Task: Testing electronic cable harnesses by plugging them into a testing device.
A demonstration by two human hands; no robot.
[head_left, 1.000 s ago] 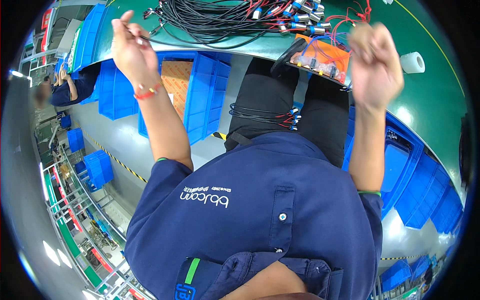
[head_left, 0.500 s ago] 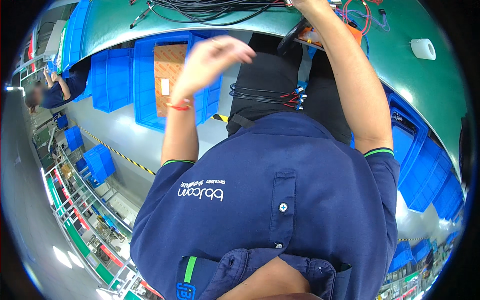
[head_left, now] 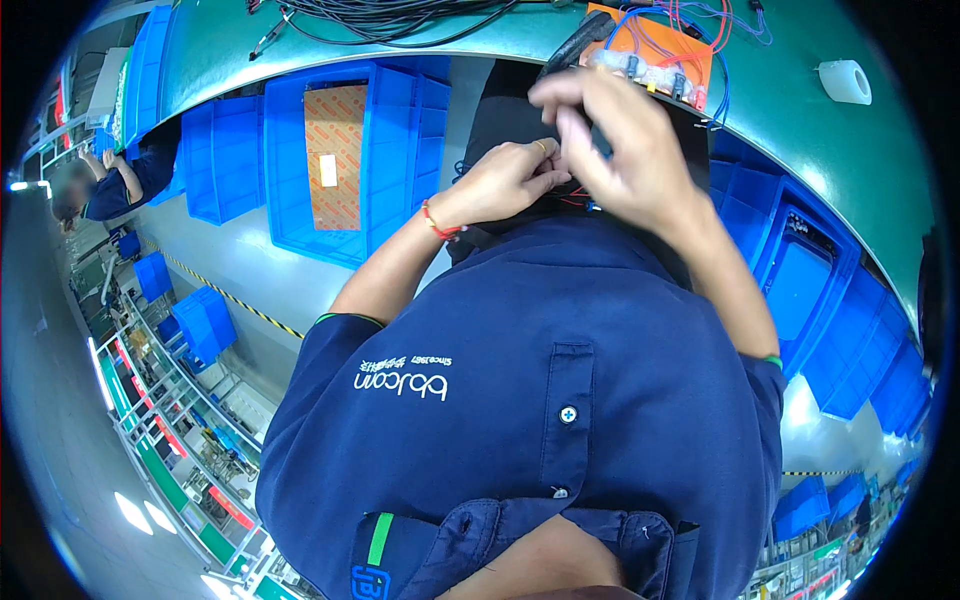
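My left hand (head_left: 505, 182) is over my lap with thumb and fingers pinched together. What it pinches, if anything, is hidden. My right hand (head_left: 632, 150) is just beside it, slightly blurred, thumb and forefinger apart with nothing visible between them. Thin cables with red and black wires (head_left: 574, 198) lie on my dark trousers beneath both hands, which cover most of them. Ahead of the right hand, an orange board (head_left: 640, 42) with connectors and loose blue and red wires sits at the green bench's edge. A black handle-like piece (head_left: 578, 42) lies beside the board.
A bundle of black cables (head_left: 400, 22) lies on the green bench (head_left: 790, 120). A white roll (head_left: 845, 82) stands farther right. Blue bins (head_left: 285, 170) line the left, one holding orange-patterned cardboard (head_left: 336, 120); more blue bins (head_left: 800, 290) stand right. Another person (head_left: 125, 185) works far left.
My right hand has come back from the bench to my lap. My left hand has moved right and down onto the cables, its fingers now pinched. The orange board has come into fuller view.
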